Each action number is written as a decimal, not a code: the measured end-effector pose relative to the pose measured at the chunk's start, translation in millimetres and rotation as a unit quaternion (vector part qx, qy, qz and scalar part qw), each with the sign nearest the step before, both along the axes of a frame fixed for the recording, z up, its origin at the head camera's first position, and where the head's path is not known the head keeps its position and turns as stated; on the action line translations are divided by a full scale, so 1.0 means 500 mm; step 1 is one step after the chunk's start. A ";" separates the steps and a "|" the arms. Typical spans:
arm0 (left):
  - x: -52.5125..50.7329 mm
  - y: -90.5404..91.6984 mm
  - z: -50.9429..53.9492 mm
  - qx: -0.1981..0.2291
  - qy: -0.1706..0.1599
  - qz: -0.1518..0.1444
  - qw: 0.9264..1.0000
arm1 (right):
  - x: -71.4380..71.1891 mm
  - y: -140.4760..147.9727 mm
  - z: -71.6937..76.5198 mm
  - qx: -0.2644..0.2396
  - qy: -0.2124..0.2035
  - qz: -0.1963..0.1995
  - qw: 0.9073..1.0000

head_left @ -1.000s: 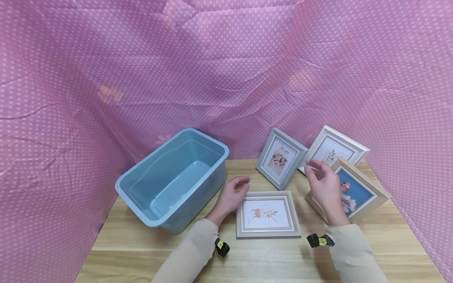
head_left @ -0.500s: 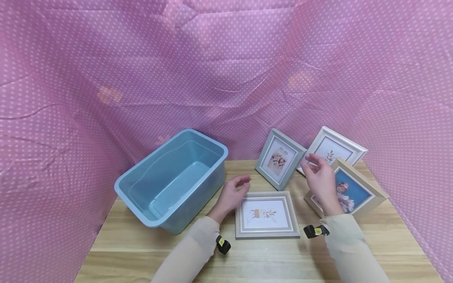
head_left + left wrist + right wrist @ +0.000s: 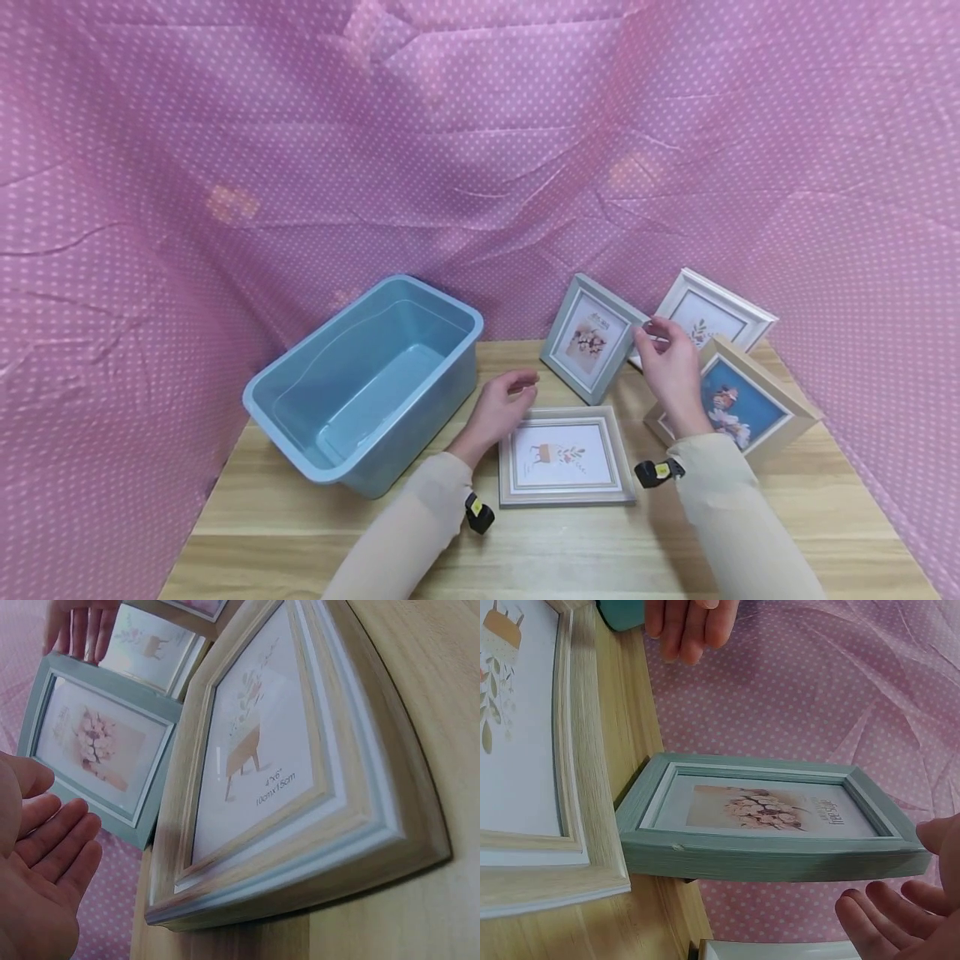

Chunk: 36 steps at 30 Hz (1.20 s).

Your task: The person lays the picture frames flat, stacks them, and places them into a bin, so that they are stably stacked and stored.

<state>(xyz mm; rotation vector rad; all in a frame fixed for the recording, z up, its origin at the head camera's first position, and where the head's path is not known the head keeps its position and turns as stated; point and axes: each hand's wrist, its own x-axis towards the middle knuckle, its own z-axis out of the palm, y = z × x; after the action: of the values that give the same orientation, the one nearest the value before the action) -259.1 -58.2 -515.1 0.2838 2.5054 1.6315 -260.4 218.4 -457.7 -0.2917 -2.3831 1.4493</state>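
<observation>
Tabletop [image 3: 562,554] of pale wood grain spreads below us, and we read it as a clock seen from the head view, with the person at six o'clock. At its centre a beige frame [image 3: 566,456] lies flat, its print showing a leafy sprig and a brown shape on legs. At about ten o'clock from there we find the left hand [image 3: 497,408], held over the frame's near corner, apart from it, fingers loosely bent and holding nothing.

Just past twelve, a grey-green frame [image 3: 587,337] with a flower print stands tilted. The right hand [image 3: 670,367], at two, reaches its upper right corner, half open: the thumb is at the corner and the fingers curve behind. We see a gap below the frame's edge in the right wrist view, so it has no grip on the frame; whether the thumb touches, we cannot tell.

Between one and two we see a white frame [image 3: 701,321], partly hidden by a tan frame [image 3: 750,408] with a blue floral picture, which is tilted at about half past two. Toward ten sits a blue tub [image 3: 420,425], and pink dotted cloth [image 3: 525,125] hangs behind everything.
</observation>
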 end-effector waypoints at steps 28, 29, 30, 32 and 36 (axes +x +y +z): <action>0.000 0.009 -0.003 -0.007 0.006 -0.002 1.000 | -0.018 -0.022 -0.005 -0.022 0.040 -0.069 0.997; 0.000 0.008 -0.003 -0.006 0.006 -0.001 1.000 | -0.017 -0.022 -0.005 -0.022 0.043 -0.071 0.996; 0.000 0.007 -0.003 -0.007 0.005 0.000 1.000 | -0.017 -0.023 -0.005 -0.023 0.045 -0.070 0.996; 0.001 0.006 -0.002 -0.007 0.001 0.004 1.000 | -0.016 -0.024 -0.003 -0.026 0.050 -0.070 0.996; 0.002 0.003 0.000 -0.006 -0.002 0.006 1.000 | -0.012 -0.026 0.007 -0.032 0.068 -0.072 0.995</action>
<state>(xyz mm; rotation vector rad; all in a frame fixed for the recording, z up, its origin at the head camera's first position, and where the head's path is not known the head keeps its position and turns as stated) -258.1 -57.0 -515.2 0.2652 2.5187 1.6192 -266.5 205.5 -454.2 -0.3618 -2.1644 1.4330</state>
